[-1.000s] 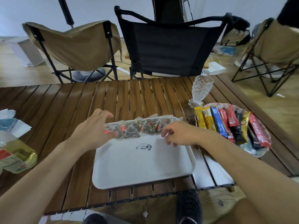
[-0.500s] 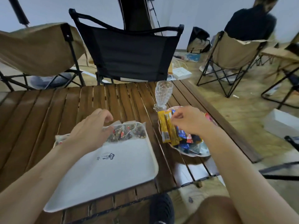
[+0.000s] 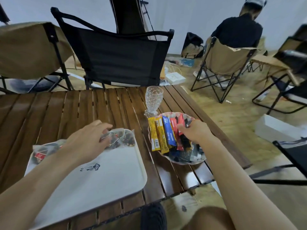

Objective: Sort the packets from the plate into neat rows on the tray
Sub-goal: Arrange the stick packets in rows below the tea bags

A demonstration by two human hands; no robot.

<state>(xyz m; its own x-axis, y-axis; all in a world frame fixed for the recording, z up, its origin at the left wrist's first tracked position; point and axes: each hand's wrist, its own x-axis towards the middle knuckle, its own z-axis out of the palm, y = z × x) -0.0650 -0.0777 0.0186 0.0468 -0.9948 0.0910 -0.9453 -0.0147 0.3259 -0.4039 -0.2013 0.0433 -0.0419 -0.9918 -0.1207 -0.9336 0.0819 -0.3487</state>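
Note:
A white tray (image 3: 99, 180) lies on the slatted wooden table (image 3: 66, 110). A row of clear tea-bag packets (image 3: 126, 140) runs along its far edge. My left hand (image 3: 88, 141) rests on that row with bent fingers and covers its middle. To the right stands a scalloped plate (image 3: 182, 162) full of stick packets: yellow (image 3: 153, 135), blue (image 3: 168, 131), red (image 3: 180, 120) and dark ones. My right hand (image 3: 194, 131) reaches into the plate, and its fingertips pinch the red packet among the dark ones.
A cut-glass goblet (image 3: 153, 98) stands just behind the plate. A black folding chair (image 3: 119, 57) and a tan one (image 3: 28, 48) face the table's far side. A person (image 3: 237, 30) sits in another chair at the back right. The table's right edge is close to the plate.
My right hand left the tea-bag row on the tray, crossed to the plate and now pinches a red packet. My left hand stayed on the row. The view swung right.

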